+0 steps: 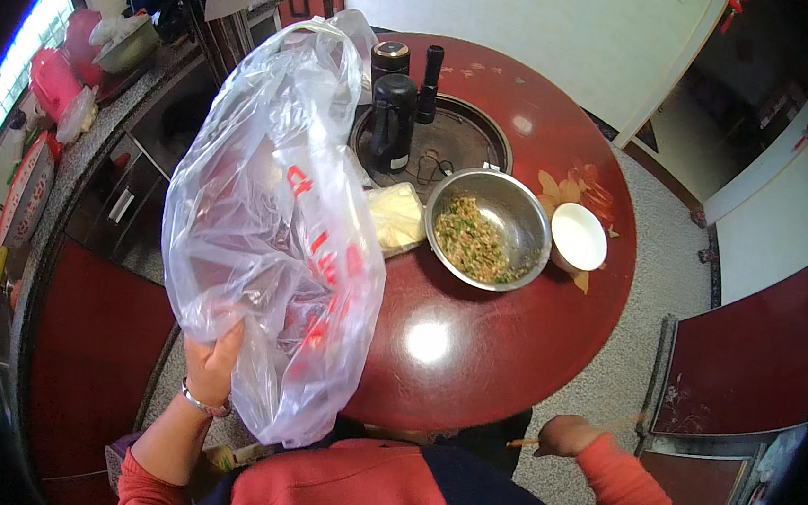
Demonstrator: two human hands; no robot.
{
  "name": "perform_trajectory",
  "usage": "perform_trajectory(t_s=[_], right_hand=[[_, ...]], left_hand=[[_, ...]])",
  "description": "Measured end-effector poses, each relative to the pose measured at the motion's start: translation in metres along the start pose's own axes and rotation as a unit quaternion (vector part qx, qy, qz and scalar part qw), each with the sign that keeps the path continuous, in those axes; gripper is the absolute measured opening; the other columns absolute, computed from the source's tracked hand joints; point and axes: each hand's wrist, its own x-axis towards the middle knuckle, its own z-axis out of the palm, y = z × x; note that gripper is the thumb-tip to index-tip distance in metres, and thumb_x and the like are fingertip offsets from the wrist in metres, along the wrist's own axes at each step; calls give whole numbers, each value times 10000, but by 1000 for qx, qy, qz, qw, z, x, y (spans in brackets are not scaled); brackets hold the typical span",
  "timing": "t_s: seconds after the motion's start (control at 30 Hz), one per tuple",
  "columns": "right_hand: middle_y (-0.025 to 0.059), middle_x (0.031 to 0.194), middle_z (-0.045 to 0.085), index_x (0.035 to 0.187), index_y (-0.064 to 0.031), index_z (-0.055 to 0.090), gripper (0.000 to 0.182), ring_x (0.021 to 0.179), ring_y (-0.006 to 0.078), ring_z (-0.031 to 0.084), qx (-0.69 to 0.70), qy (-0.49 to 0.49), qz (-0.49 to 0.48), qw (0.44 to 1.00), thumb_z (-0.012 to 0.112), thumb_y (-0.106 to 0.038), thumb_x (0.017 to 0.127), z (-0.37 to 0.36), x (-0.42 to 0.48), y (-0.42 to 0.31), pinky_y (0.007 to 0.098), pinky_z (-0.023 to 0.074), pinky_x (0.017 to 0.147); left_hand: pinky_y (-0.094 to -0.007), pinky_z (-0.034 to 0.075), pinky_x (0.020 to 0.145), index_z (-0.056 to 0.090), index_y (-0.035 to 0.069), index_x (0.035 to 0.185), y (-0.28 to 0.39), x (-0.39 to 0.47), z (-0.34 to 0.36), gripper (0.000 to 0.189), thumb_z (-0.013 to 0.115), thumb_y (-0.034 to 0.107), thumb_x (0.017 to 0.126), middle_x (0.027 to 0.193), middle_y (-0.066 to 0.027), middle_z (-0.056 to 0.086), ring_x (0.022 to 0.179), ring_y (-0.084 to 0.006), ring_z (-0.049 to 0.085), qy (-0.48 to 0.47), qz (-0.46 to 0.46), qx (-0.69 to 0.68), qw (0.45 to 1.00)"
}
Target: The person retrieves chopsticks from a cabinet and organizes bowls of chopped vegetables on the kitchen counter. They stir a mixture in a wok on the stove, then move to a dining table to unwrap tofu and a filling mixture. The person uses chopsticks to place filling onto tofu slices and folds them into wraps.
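My left hand (214, 355) grips the edge of a large clear plastic bag (273, 242) with red print, which spreads over the table's left side. In my right hand (564, 436), low beside the table's front edge, are thin sticks, possibly chopsticks, partly blurred. A steel mixing bowl (529, 244) holds a minced filling with green bits. Touching or close to its left side is a plastic-wrapped pale stack (396, 213), perhaps dough wrappers. To its right stands a white bowl (579, 238); whether it holds anything is hard to tell.
The round red table (481, 358) carries a dark round tray (466, 136) with a black thermos (393, 120), another dark flask (391, 56) and a black cylindrical object (429, 83). Along the left runs a granite counter (119, 112) with a red-rimmed colander (26, 191) and pink containers.
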Motion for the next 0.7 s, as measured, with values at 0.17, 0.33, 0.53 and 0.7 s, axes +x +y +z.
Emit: perform_trajectory(t_s=[0.17, 0.33, 0.53, 0.7], right_hand=[[148, 796, 621, 1076, -147, 624, 332, 701, 287, 613, 255, 280, -157, 912, 590, -369, 832, -35, -56, -8, 374, 475, 642], [41, 703, 557, 934, -68, 555, 305, 543, 109, 468, 659, 423, -147, 604, 545, -368, 877, -128, -17, -50, 244, 365, 455], [19, 691, 532, 885, -40, 539, 226, 494, 93, 472, 735, 413, -98, 529, 544, -262, 845, -176, 57, -31, 224, 329, 378], [19, 690, 534, 892, -18, 542, 170, 510, 98, 493, 685, 391, -127, 601, 529, -168, 814, -170, 37, -25, 216, 330, 384]], left_hand=[[-250, 462, 684, 548, -3, 1043, 24, -2, -6, 213, 534, 116, 867, 903, -36, 595, 767, -104, 567, -15, -12, -73, 997], [-250, 451, 691, 596, -8, 979, 62, 31, 16, 174, 545, 117, 869, 874, -25, 613, 774, -97, 559, -26, 82, 12, 996], [-259, 442, 647, 612, -21, 934, 95, 83, 71, 177, 559, 137, 875, 811, -18, 623, 748, -85, 538, -59, 142, 15, 988], [-305, 426, 605, 610, 2, 915, 82, 144, 111, 227, 544, 212, 860, 716, -49, 603, 651, -122, 508, -80, 154, 76, 982]])
